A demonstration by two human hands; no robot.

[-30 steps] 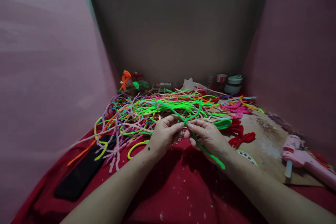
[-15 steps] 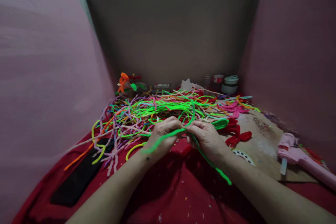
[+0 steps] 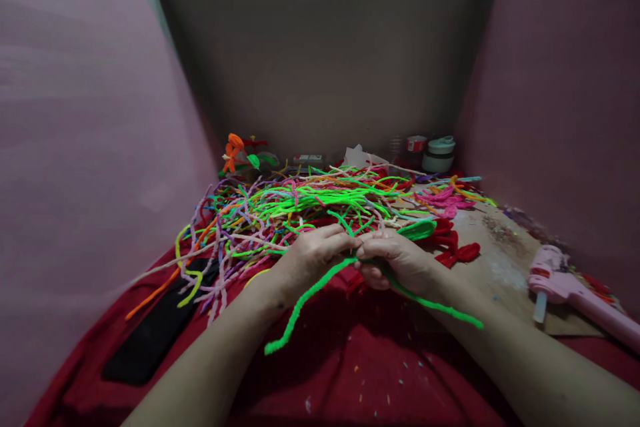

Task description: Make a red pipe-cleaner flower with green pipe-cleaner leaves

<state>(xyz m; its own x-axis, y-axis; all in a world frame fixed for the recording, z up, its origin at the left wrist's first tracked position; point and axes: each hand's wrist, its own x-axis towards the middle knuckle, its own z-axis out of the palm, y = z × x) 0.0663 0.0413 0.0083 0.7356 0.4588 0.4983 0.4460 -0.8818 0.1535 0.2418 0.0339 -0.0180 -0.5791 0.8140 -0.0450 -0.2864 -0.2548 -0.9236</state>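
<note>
Both my hands meet over the near edge of a heap of pipe cleaners [image 3: 320,197]. My left hand [image 3: 313,257] is closed, its fingertips pinching a green pipe cleaner [image 3: 307,293] at the middle. My right hand [image 3: 400,257] pinches green pipe cleaner right beside it, fingertips almost touching the left ones. One green end hangs down below my left hand, another runs out under my right wrist. A short green tip sticks up beyond the fingers. Whether these are one piece or more is hidden by the fingers. Just past my right hand lies a green looped leaf shape [image 3: 419,230].
A pink glue gun [image 3: 555,277] lies on a cardboard sheet [image 3: 505,273] at the right. Red looped pieces [image 3: 463,253] are near it. A black phone-like slab [image 3: 150,330] rests on the red cloth [image 3: 320,373] at left. An orange flower [image 3: 233,152] and a lidded jar [image 3: 439,155] stand at the back.
The green end by my left hand has swung down and toward me. The end by my right hand has swung outward to the right. The upright green loop beyond my fingers is gone.
</note>
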